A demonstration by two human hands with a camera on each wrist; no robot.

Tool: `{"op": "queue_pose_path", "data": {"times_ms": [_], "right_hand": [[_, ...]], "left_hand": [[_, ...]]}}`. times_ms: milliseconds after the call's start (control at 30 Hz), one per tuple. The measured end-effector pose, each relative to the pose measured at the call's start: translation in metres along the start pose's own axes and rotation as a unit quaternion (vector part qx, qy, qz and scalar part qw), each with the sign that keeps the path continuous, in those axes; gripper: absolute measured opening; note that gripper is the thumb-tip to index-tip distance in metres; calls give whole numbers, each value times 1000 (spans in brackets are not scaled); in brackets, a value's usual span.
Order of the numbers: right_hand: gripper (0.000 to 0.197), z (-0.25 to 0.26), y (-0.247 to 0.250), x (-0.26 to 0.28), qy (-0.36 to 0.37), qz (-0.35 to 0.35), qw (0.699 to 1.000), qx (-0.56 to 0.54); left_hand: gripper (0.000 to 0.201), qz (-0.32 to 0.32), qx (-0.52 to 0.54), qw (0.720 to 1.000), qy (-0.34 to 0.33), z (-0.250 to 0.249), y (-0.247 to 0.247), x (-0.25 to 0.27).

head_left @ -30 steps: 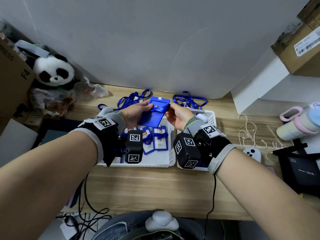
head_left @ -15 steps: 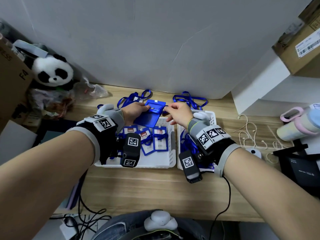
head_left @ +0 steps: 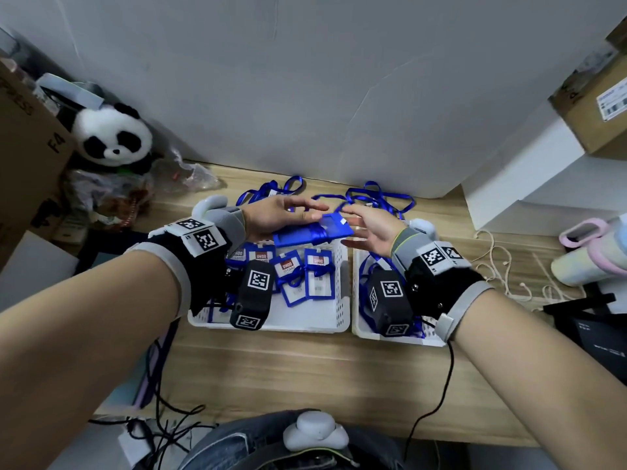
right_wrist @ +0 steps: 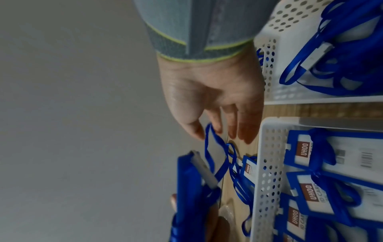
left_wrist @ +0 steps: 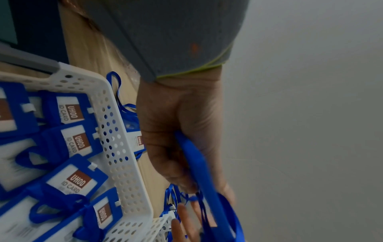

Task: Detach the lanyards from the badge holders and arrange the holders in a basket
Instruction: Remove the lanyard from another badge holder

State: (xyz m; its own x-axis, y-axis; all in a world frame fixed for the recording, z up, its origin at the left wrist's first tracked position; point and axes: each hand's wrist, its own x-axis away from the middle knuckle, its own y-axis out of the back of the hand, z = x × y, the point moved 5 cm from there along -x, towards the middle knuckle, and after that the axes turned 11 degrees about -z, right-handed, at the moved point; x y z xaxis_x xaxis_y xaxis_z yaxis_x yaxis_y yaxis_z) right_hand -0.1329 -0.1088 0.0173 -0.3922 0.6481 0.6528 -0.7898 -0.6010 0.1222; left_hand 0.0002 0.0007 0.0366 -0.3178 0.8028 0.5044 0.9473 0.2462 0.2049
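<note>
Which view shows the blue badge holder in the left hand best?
The head view: the badge holder lies whole and flat in the left hand above the left basket. The left wrist view shows only its edge, blurred, against the palm. The right wrist view shows it edge-on with its white clip end.

- plush panda [head_left: 113, 136] in the far left corner of the wooden surface [head_left: 288, 371]
- pastel bottle [head_left: 590, 254] on the right
- cardboard box [head_left: 597, 106] up top right
- white cord [head_left: 502, 266] lying loose
</note>
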Motion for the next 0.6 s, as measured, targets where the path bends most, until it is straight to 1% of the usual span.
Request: {"op": "queue_pose_path", "data": {"times_ms": [67, 100, 133, 200, 267, 367, 433, 500, 567, 600], "right_hand": [[33, 5, -8, 1, 45, 32, 998, -2], [39, 6, -14, 2, 58, 64, 996, -13], [44, 7, -21, 4, 64, 103, 992, -22], [56, 5, -32, 5, 58, 172, 983, -23], [68, 3, -35, 5, 49, 211, 976, -12], [77, -2, -34, 6, 14, 233, 972, -5], [77, -6, -33, 11, -7, 234, 972, 9], [64, -8, -31, 11, 1, 196, 980, 32], [43, -4, -23, 5, 58, 120, 990, 42], [34, 0, -18, 2, 89, 79, 992, 30]], "left_hand": [[54, 16, -25, 1000, -9, -3, -3, 3], [60, 23, -28, 999, -14, -5, -4, 2], [59, 27, -26, 999, -20, -8, -7, 3], [42, 27, -20, 999, -32, -10, -10, 1], [32, 34, -20, 999, -33, -13, -12, 4], [37, 55, -33, 998, -22, -11, -10, 6], [38, 52, -47, 997, -18, -8, -7, 4], [39, 52, -67, 996, -14, -8, -4, 2], [38, 46, -81, 996, 3, -3, -1, 1], [36, 32, -80, 996, 18, 1, 1, 0]]}}
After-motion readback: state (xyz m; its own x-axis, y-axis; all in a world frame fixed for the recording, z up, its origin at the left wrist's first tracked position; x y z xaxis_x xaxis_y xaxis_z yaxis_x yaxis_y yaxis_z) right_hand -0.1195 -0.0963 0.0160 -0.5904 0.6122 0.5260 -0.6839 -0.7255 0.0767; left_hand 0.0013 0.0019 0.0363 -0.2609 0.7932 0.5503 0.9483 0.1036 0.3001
